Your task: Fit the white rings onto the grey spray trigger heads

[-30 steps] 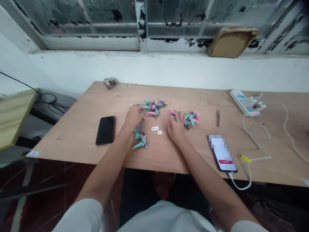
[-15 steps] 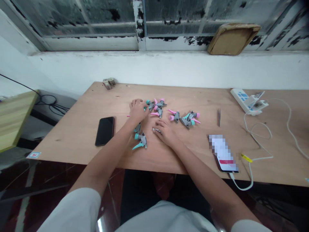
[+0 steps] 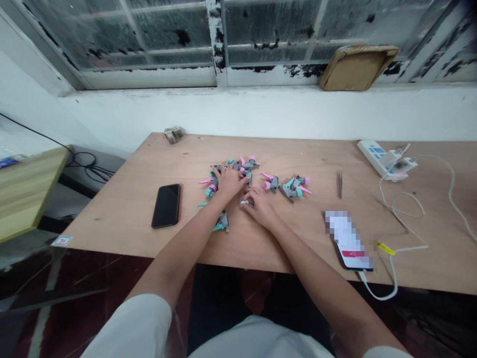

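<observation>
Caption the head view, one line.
Left hand and right hand among grey, teal and pink trigger sprayer heads on a plywood table.

Left hand (image 3: 230, 181) palm-down, splayed; right hand (image 3: 260, 208) curled, just beside it

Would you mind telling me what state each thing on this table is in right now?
Left hand: fingers pressed down among the sprayer parts.
Right hand: curled, fingertips at a white washer.
Trigger sprayer heads: lying loose on their sides in clusters.
Black smartphone: lying flat, dark.
Second smartphone: screen lit, cable plugged in.
Power strip: plug inserted.
Tweezers: lying flat, tips together.
</observation>
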